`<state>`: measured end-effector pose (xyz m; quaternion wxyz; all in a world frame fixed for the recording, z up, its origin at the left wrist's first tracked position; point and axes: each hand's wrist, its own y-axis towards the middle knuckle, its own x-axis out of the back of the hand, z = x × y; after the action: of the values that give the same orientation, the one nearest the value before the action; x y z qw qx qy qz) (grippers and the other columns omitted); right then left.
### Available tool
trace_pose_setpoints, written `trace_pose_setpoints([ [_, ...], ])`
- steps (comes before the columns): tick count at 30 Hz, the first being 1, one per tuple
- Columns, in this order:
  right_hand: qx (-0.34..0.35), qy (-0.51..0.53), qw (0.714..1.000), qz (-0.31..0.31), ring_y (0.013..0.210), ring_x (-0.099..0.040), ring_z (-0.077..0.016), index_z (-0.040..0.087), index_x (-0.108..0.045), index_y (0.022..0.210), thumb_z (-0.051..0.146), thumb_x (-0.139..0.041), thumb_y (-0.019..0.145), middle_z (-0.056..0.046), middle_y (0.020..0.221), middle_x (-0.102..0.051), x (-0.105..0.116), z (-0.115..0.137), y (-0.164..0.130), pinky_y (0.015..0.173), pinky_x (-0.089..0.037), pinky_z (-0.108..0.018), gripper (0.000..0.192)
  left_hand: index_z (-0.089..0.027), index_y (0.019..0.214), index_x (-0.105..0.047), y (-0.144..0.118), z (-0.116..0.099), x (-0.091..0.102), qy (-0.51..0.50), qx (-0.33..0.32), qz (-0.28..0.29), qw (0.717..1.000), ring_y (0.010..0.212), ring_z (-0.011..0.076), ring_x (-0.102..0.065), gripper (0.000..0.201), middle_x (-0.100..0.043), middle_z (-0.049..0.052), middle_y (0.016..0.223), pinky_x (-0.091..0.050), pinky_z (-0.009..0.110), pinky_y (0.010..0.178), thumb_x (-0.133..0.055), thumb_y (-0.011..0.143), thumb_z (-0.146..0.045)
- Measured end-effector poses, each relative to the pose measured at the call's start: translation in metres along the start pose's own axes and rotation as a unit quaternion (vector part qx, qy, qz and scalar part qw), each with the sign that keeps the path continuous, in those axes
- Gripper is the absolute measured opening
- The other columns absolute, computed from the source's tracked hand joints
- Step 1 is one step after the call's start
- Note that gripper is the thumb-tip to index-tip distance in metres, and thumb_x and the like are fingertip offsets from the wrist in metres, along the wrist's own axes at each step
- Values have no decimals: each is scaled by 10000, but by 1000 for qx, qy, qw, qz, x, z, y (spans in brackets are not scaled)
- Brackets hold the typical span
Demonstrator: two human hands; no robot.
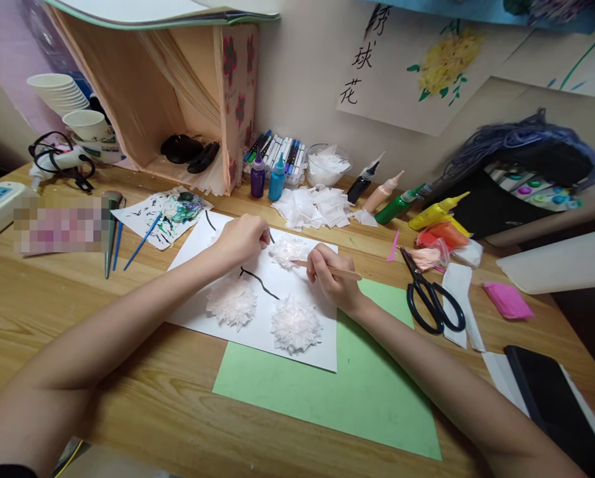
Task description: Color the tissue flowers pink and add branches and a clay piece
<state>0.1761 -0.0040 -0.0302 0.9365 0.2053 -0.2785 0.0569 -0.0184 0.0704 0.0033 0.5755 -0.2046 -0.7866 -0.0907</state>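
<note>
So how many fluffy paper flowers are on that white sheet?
3 in view: a far flower between the left hand and right hand, a near-left flower, and a near-right flower. Another may be hidden beneath the left hand.

Soft light — wide-angle edge distortion

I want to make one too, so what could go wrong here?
The stick in the right hand could snag the top flower, since the stick's tip is right at it. The left forearm might squash the lower left flower, which lies close by. The white paper squares lie loose, so a bump could scatter them.
</note>
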Motion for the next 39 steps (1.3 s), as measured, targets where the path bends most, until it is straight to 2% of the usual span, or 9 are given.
trace_pose_setpoints([
  [4,63,-74,995,23,480,-478,-122,225,-412,621,366,-282,967,4,540,-499,-1,-2,-4,525,-355,-259,395,-184,771,-726,0,1,-1,4,-2,-11,1000,743,188,-634,195,-726,37,801,-443,256,634,-563,677,-132],
  [9,72,-85,993,35,493,-500,-118,223,-406,654,354,-273,973,8,551,-514,-5,-1,1,539,-365,-243,370,-185,767,-724,0,1,-1,7,-14,-7,1000,738,194,-633,201,-725,35,800,-437,261,613,-551,679,-132],
  [14,9,-66,997,41,468,-509,-122,228,-382,642,393,-282,972,21,484,-513,-8,6,13,554,-384,-245,382,-190,779,-725,0,1,1,8,-7,-2,1000,751,198,-638,200,-725,39,806,-451,263,637,-558,685,-134],
  [18,-94,32,995,25,426,-512,-120,227,-385,644,466,-314,953,51,402,-473,-13,12,29,525,-400,-239,398,-190,769,-720,-1,1,0,7,-7,-4,1000,742,197,-634,192,-721,41,792,-441,262,629,-556,687,-134],
  [22,-147,104,981,68,382,-478,-101,210,-434,639,516,-379,918,44,404,-516,0,16,41,439,-361,-219,417,-187,764,-715,-2,1,-1,6,-7,-9,1000,740,196,-630,191,-720,41,794,-418,262,599,-548,690,-130],
  [27,-93,134,986,31,447,-518,-105,201,-494,707,538,-355,918,13,534,-584,37,8,44,454,-386,-223,422,-189,766,-715,-3,0,1,9,-5,-3,1000,754,192,-627,178,-722,43,809,-393,255,579,-561,697,-131],
  [30,-24,7,999,-23,631,-601,-148,205,-518,772,445,-455,909,-27,712,-644,46,-11,46,592,-442,-260,284,-188,776,-712,-3,0,2,9,3,0,1000,769,194,-627,178,-720,44,813,-385,254,575,-561,702,-130],
  [34,71,-143,987,-29,751,-621,-207,213,-513,838,297,-568,850,-69,852,-671,32,-39,55,675,-443,-308,101,-189,770,-708,-5,-1,2,8,8,-2,1000,772,197,-628,185,-719,45,811,-390,259,588,-550,699,-124],
  [39,72,-179,980,-41,759,-611,-222,214,-474,801,141,-528,800,-73,832,-657,10,-54,72,676,-433,-312,90,-194,758,-706,-5,2,0,10,-2,-12,1000,771,200,-628,195,-717,44,800,-390,263,596,-541,687,-115],
])
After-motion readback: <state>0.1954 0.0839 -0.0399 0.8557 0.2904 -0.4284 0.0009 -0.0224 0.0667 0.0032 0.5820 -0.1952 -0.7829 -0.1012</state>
